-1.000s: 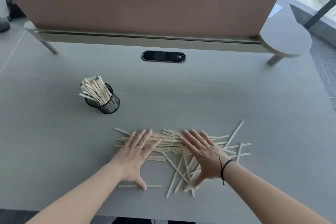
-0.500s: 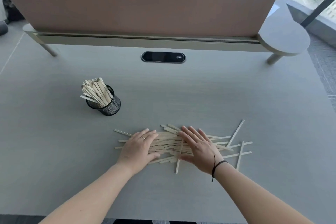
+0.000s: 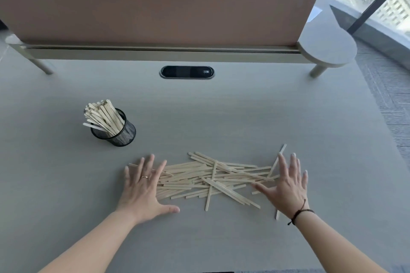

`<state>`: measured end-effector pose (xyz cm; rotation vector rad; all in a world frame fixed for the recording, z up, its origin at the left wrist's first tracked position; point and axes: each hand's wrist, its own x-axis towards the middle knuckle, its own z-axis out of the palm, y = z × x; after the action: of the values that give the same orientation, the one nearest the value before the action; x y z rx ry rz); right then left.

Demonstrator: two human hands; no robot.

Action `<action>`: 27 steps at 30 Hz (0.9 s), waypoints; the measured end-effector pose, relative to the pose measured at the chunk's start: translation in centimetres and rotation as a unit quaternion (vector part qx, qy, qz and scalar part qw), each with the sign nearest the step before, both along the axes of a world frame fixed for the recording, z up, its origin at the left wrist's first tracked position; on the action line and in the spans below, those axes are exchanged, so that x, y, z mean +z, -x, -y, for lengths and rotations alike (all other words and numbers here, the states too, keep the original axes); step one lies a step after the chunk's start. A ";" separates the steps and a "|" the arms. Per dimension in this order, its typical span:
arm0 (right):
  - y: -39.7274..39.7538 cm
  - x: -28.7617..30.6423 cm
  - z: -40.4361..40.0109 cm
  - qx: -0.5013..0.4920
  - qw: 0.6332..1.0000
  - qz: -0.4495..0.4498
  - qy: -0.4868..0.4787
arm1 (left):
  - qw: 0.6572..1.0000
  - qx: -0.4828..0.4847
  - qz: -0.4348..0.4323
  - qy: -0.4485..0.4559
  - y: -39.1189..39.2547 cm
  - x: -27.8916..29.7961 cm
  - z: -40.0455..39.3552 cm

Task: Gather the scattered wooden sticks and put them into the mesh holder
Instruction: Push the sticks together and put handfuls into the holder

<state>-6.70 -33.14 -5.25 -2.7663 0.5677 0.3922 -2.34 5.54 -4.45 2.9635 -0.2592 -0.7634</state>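
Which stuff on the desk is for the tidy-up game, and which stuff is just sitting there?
For the job:
- loose wooden sticks piled on the desk
- black mesh holder, already holding sticks
- left hand and right hand, spread open at the pile's two ends

Just there:
- brown divider panel
- black oval cable port
- small round side shelf

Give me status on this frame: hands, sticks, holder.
Left hand open, flat on pile's left end. Right hand open at right end. Loose sticks bunched on desk; mesh holder part-filled, nothing blocking it.
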 end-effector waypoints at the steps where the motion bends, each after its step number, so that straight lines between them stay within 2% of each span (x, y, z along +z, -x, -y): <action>1: 0.2 -0.2 0.0 -0.032 0.999 -0.008 -0.018 | 1.000 0.004 -0.006 -0.002 0.1 0.0 0.2; 5: -0.1 -1.1 -1.7 -0.019 0.999 -0.014 -0.038 | 0.999 0.001 -0.027 0.028 0.1 -0.1 2.1; 11: -3.0 -1.3 -5.1 0.116 0.992 -0.007 -0.046 | 0.996 -0.043 -0.047 0.056 -0.5 -0.1 5.7; 16: -4.3 -0.8 -6.9 0.263 0.963 -0.031 -0.053 | 0.996 -0.059 -0.042 0.044 -0.6 -0.5 7.5; 20: -4.9 -0.7 -7.8 0.356 0.931 -0.031 -0.069 | 0.998 -0.035 -0.035 0.046 -1.0 -1.0 8.2; 23: -5.5 -0.8 -8.0 0.364 0.927 -0.017 -0.087 | 0.997 -0.022 -0.026 0.062 -1.4 -0.8 8.5; 27: -6.4 -0.7 -8.3 0.346 0.930 0.001 -0.123 | 0.997 -0.045 0.038 0.057 -2.3 -0.1 8.3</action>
<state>-0.30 -24.84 -5.96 -2.6301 -0.4612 0.5560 -0.05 -2.79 -4.53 2.8940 -0.4290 -0.6218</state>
